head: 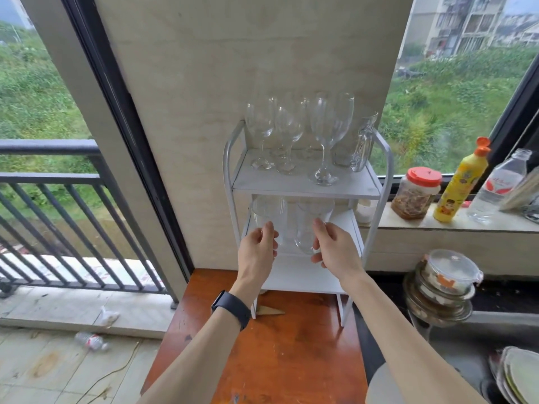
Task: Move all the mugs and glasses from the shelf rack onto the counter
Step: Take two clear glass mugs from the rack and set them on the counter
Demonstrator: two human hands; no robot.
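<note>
**Grabbing two glasses off the lower shelf at once**

Standing next to this person, so here's the scene. The orange-brown wooden counter (277, 360) runs up to the wall, and the white shelf rack (229, 158) stands at its far end.

The top shelf is crowded with wine glasses (323, 126), all upright. A glass mug (363, 144) is tucked into its right corner against the frame.

Off to the right, the windowsill (408, 224) holds a red-lidded jar (415, 193), a yellow bottle (459, 182) and a clear water bottle (495, 185). Below the sill there's a stack of lidded containers (443, 284).

Both arms reach into the lower shelf (303, 272), where two clear glasses sit side by side under the top board.

- **Left:** the left hand (258, 249) has its fingers (269, 228) curled around the left tumbler (268, 209), low down near the base.
- **Right:** the right hand (335, 252) has its fingers (320, 228) wrapped around the side of the right tumbler (309, 225).

Can't tell if either glass is off the shelf or resting on it, the glass is too see-through. Nothing from the rack is on the counter.

Dark watch (232, 309) on the left wrist.
</note>
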